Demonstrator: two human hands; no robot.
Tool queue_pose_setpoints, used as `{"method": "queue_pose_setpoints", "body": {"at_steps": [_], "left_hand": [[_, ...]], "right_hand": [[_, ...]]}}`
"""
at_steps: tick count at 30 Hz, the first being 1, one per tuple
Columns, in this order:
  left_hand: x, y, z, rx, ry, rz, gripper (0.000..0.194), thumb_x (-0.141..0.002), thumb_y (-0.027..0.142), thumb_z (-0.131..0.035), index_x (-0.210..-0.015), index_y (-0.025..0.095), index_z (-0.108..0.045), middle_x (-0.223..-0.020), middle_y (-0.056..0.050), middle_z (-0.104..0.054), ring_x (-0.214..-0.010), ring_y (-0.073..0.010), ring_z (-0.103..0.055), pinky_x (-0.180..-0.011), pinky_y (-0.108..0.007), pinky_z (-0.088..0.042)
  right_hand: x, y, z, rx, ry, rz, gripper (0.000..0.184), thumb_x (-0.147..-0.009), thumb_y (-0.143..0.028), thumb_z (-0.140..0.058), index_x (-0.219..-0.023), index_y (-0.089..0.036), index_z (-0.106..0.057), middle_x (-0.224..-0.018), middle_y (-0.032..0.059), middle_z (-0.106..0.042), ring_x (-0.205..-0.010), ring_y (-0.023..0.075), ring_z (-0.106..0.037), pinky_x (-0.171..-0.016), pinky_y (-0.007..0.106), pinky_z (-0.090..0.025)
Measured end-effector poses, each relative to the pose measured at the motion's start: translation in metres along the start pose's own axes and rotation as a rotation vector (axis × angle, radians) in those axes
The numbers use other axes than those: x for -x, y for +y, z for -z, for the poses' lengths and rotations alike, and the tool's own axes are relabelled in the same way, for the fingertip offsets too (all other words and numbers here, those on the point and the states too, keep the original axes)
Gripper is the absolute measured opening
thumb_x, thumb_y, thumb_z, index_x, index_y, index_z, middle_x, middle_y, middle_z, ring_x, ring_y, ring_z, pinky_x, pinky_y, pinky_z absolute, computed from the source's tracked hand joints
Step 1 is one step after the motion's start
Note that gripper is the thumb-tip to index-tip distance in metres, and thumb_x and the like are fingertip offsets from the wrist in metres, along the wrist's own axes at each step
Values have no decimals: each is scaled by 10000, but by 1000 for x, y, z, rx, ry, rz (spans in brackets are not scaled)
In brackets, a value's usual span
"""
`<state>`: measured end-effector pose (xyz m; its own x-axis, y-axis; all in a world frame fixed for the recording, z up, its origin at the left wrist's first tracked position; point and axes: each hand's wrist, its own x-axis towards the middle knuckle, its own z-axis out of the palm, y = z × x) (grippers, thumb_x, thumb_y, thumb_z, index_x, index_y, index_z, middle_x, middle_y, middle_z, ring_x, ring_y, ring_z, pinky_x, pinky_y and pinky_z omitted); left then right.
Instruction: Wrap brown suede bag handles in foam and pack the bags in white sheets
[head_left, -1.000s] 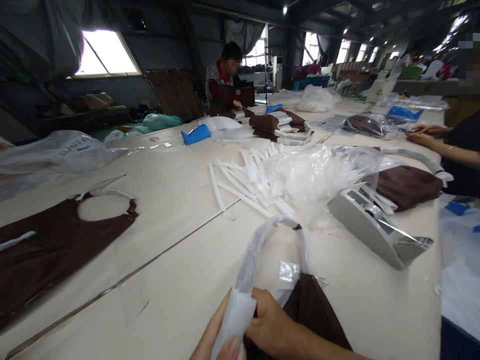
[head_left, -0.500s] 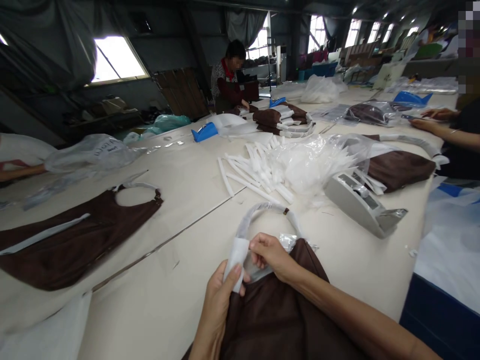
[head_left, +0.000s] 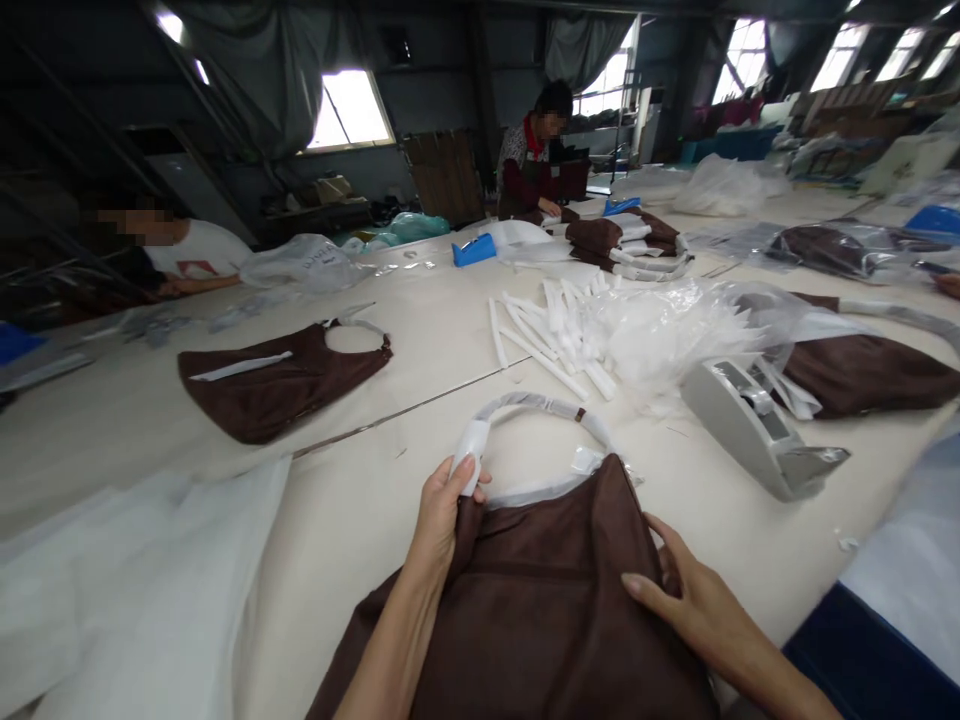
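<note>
A dark brown handbag (head_left: pixel 532 620) lies in front of me, its wrapped handle (head_left: pixel 517 402) arching away over the table. My left hand (head_left: pixel 446 500) is closed around the handle's left base, where a white foam sheet (head_left: pixel 472 442) is wrapped. On the bag's right edge, my right hand (head_left: pixel 694 595) grips the fabric, thumb on the front and fingers partly hidden behind it. A small clear plastic piece (head_left: pixel 586 459) sits inside the handle loop near its right base.
Beyond the bag are white foam strips (head_left: pixel 555 335), a clear plastic bag (head_left: pixel 667 325) and a grey tape dispenser (head_left: pixel 757 425). Another brown handbag (head_left: pixel 285 390) lies left, above white sheets (head_left: pixel 142 590). Co-workers (head_left: pixel 534 165) (head_left: pixel 195 250) are across the table.
My right hand has left the wrapped handle and moved down right to the bag's side. My left hand stays on the foam-wrapped handle base. The view has swung left.
</note>
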<state>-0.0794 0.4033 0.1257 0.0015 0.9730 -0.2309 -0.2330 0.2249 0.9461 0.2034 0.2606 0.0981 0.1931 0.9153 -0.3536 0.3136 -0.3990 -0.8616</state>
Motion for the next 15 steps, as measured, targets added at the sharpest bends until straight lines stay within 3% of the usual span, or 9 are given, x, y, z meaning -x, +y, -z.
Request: {"method": "queue_pose_setpoints", "body": {"at_steps": [3,5,8,10,12,15], "left_hand": [[1,20,8,17,117,-48,423,-682,507,-789,-834,139,-644,-615,25,-586,-466,-73,-487,-449,-172,-394],[-2,40,20,31,211,-102,432,-667,507,-793,-842,144,-636,-663,21,-607,-482,-69,-497,-466,-174,-409],[-6,74,48,-111,395,-149,497,-725,592,-704,-906,132,-649,-764,-39,-667,-606,-131,-597,-587,-243,-499],[-1,91,72,-242,526,-133,571,-780,655,-601,-991,127,-656,-915,-118,-708,-823,-238,-668,-778,-389,-542],[15,99,98,-379,599,-137,620,-813,684,-524,-1102,151,-651,-1116,-163,-695,-1089,-323,-626,-981,-523,-459],[59,84,128,-575,601,-125,690,-803,706,-517,-1272,207,-603,-1383,-145,-573,-1309,-346,-491,-1136,-553,-309]], "right_hand": [[-8,-18,-11,-331,-78,49,808,-687,-492,-735,-1369,-190,-426,-1075,98,-705,-989,270,-679,-850,373,-538],[-27,-39,-10,-431,-125,71,810,-665,-473,-759,-1350,-185,-438,-1059,95,-711,-970,269,-688,-849,377,-545],[-67,-70,0,-302,-104,112,786,-652,-516,-759,-1314,-167,-519,-1019,96,-714,-912,274,-695,-807,381,-553],[-90,-82,8,-120,6,173,746,-669,-571,-711,-1268,-148,-581,-1089,134,-697,-937,288,-686,-827,404,-549],[-100,-82,18,23,98,241,701,-710,-621,-643,-1239,-162,-617,-1206,154,-661,-1016,303,-665,-906,440,-525],[-90,-59,29,69,79,235,686,-754,-691,-573,-1247,-217,-624,-1338,125,-604,-1097,312,-640,-980,462,-496]]}}
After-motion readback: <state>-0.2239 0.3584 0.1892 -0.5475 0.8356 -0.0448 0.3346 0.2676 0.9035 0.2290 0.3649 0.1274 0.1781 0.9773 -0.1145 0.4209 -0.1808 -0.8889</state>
